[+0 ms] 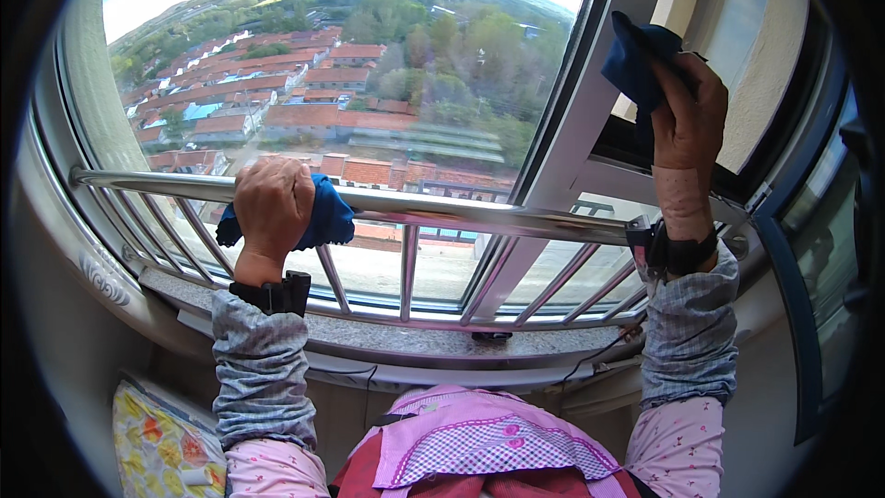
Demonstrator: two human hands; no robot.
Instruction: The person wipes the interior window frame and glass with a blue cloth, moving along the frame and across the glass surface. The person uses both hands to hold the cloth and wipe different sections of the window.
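My left hand (274, 211) is closed around a blue cloth (330, 213) on the shiny metal guard rail (442, 211) that runs across the window. Raised higher on the right, my right hand (688, 107) grips a dark blue cloth (639, 59) between thumb and fingers. That cloth is bunched up beside the pale window frame post (588, 86), near the opened part of the window; whether it touches the frame I cannot tell. A large window pane (442, 83) stands behind the rail.
Upright metal bars (408, 270) drop from the rail to a speckled stone sill (415, 337). A dark-framed window sash (788, 304) swings inward at the right. Thin black cable (594, 358) hangs below the sill. At the lower left lies a flower-patterned fabric item (162, 443).
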